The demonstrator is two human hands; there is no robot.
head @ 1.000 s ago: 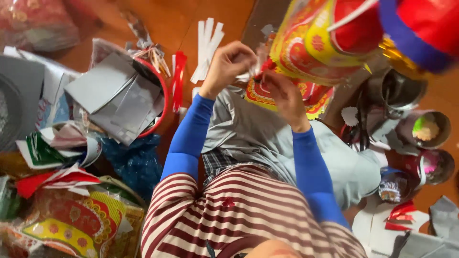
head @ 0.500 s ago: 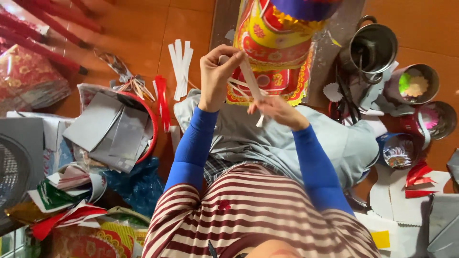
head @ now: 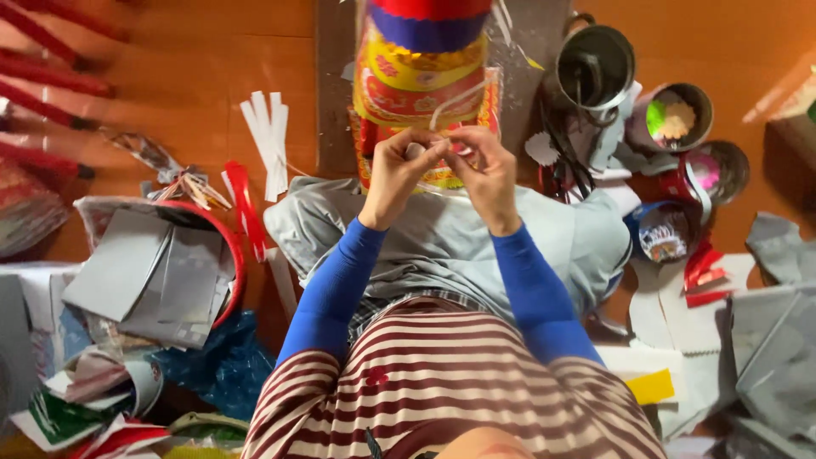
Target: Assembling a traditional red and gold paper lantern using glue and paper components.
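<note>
My left hand point(head: 398, 174) and my right hand point(head: 487, 174) meet in front of me, fingertips pinched together on a thin white paper strip point(head: 455, 98) that loops up over a tall colourful paper cylinder point(head: 425, 81). The cylinder is yellow and red with a blue and red band at its top, and it stands against my knees. Both arms wear blue sleeves. My lap is covered by grey cloth point(head: 442, 238).
A red basin point(head: 223, 255) with grey card sheets sits at my left. White strips point(head: 268, 140) and a red strip point(head: 242, 208) lie on the orange floor. Metal pots point(head: 595, 68) and small bowls point(head: 680, 115) stand at the right, with grey card point(head: 778, 357) nearby.
My hands came together from apart, now both pinching the white strip at the cylinder's front. The view shifted, so the cylinder stands more upright and central.
</note>
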